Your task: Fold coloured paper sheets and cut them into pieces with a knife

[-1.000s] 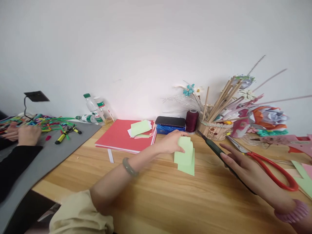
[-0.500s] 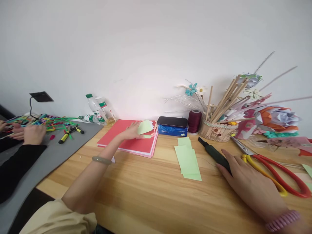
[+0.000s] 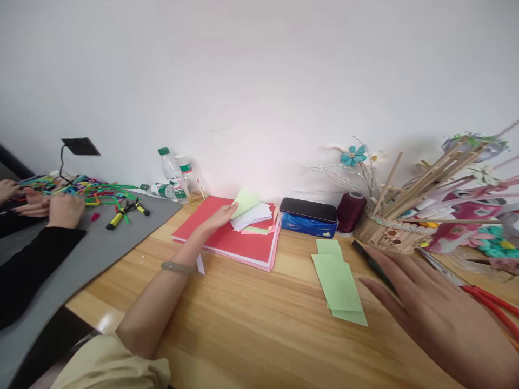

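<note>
My left hand (image 3: 221, 219) pinches a light green paper sheet (image 3: 245, 201) and lifts it above a pile of white paper pieces (image 3: 252, 216). That pile lies on a stack of red sheets (image 3: 239, 247) with white and pink edges beneath. On the right, my right hand (image 3: 430, 302) is spread, palm down, over a dark green tool (image 3: 378, 268) with a flat black end; its rear part is hidden under the fingers. Light green paper strips (image 3: 338, 283) overlap on the table to the left of this hand. Partly behind it lie red-handled scissors (image 3: 492, 305).
Against the wall stand a blue tissue pack (image 3: 308, 225) with a black case (image 3: 308, 209) on it, a maroon thread spool (image 3: 351, 212) and a basket of sticks (image 3: 389, 235). Bottles (image 3: 170, 172) stand further left. A co-worker's hands (image 3: 65, 209) and pliers (image 3: 117, 217) are over a grey mat (image 3: 121, 243).
My left hand has picked up the light green paper from the pile, uncovering the white pieces. My right hand appears nearer the camera. The view has swung slightly left.
</note>
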